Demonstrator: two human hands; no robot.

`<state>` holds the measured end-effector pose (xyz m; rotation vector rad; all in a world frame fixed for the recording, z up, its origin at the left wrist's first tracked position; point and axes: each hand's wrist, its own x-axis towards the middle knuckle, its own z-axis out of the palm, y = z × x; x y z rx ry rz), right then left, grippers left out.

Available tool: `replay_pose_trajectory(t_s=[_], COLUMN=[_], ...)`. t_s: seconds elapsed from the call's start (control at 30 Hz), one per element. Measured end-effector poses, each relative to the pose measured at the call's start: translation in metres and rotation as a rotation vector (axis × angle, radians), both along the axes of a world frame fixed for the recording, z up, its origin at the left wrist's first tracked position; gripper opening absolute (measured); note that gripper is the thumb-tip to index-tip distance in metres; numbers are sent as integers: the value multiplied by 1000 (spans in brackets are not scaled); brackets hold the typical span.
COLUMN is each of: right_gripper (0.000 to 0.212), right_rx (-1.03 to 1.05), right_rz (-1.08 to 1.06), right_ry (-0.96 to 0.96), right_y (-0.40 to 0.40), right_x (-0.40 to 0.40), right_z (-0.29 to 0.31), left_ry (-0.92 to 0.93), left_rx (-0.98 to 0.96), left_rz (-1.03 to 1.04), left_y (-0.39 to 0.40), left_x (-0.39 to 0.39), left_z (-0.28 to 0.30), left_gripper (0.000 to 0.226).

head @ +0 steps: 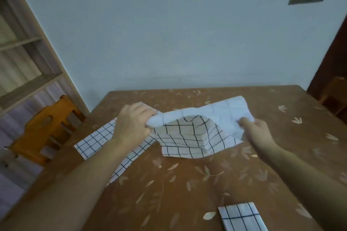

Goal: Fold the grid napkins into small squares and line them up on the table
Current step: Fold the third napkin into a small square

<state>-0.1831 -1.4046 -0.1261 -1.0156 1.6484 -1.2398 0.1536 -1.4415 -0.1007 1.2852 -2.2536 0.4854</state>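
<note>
While the left hand (132,124) pinches one corner of a grid napkin (189,137) and the right hand (256,130) grips the opposite corner, the cloth sags between them, its lower edge seemingly touching the leaf-patterned table (169,189). A flat unfolded napkin (97,142) lies under the left forearm. A folded napkin (242,216) sits near the front edge.

A pale blue wall (169,33) backs the brown leaf-patterned table (187,184); a wooden shelf (24,58) and an orange chair (47,129) stand left.
</note>
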Motion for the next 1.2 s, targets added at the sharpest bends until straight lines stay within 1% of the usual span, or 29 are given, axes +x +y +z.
replay_pose_trajectory(t_s=[0.07,0.13,0.17,0.23,0.27,0.33,0.37,0.43,0.5,0.57,0.63,0.77,0.83,0.9,0.97,1.0,1.07,1.1,1.13,1.17,1.2], right_gripper=[22,31,37,39,35,18,14,16,15,16,19,19,21,25,27,26,25,27,30,33,36], right_rx=[233,419,476,529,539,589,625,686,719,744,751,733,708,627,442,301,10,-99,-155,-151,-106], right_rz=[89,118,104,85,79,57,52,45,31,26,13,26,76,130,90,50,-14,-44,-60,-54,-26], right_ry=[73,72,94,132,112,83,107,167,212,238,233,223,207,193,115,89,113,138,165,193,221], right_y=[18,31,39,52,58,68,72,78,86,87,87,74,57,29,-2,-18,-33,-33,-29,-22,-13], right_x=[8,18,24,36,41,55,60,67,74,78,83,87,84,84,88,92,103,108,111,112,111], right_z=[-41,-73,-82,-95,-102,-107,-111,-118,-124,-131,-133,-131,-125,-111,-83,-68,-33,-22,-18,-22,-33], left_ry=[-161,-199,-212,-268,-284,-301,-298,-302,-287,-289,-291,-189,-149,-39,53,128,323,372,354,289,207], left_rx=[115,245,308,399,447,520,543,586,602,673,677,708,770,755,631,549,299,161,70,39,65], left_rz=[-79,-137,-154,-177,-194,-238,-249,-243,-247,-201,-168,-91,-38,63,157,182,149,101,49,5,-32], left_y=[23,42,50,62,66,73,76,80,82,80,75,55,41,15,-20,-35,-49,-50,-47,-43,-34], left_x=[18,38,47,58,63,69,73,79,86,93,97,95,91,90,88,86,84,86,89,94,100], left_z=[-44,-91,-110,-136,-146,-159,-166,-171,-177,-183,-185,-174,-157,-127,-84,-61,-25,-19,-20,-30,-46], left_gripper=[31,32,31,29,30,34,35,37,32,29,27,21,19,14,11,10,11,12,13,17,17])
